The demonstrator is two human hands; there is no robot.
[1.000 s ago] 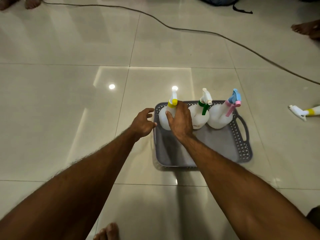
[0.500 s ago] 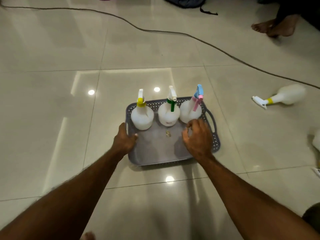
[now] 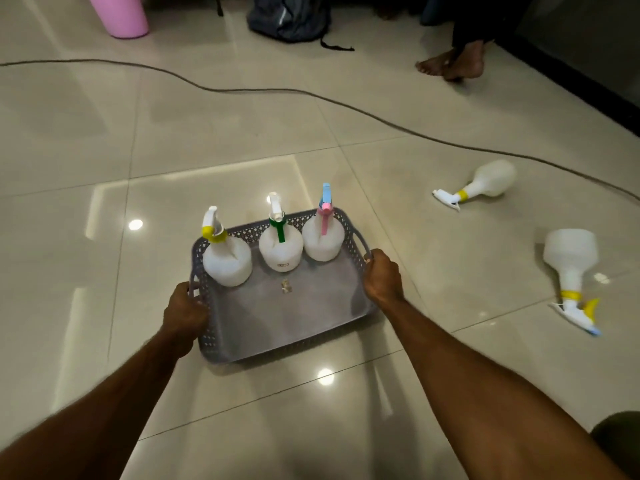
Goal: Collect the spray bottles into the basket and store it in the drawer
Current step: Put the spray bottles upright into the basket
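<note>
A grey perforated basket (image 3: 294,320) sits on the tiled floor. Three white spray bottles stand upright along its far side: one with a yellow collar (image 3: 227,259), one with a green collar (image 3: 280,249), one with a pink and blue trigger (image 3: 323,237). My left hand (image 3: 185,311) grips the basket's left handle. My right hand (image 3: 382,277) grips the right handle. Two more white spray bottles lie on their sides on the floor to the right, one farther off (image 3: 485,183) and one nearer (image 3: 571,268).
A dark cable (image 3: 311,95) runs across the floor behind the basket. A pink bin (image 3: 119,13) and a dark bag (image 3: 289,15) stand at the back. Another person's bare feet (image 3: 453,65) rest at the back right. A dark wall base (image 3: 588,98) borders the right.
My right hand has let go of the yellow-collared bottle and moved to the basket's right handle. My left hand closed on the left handle. The view shifted right, showing both lying bottles.
</note>
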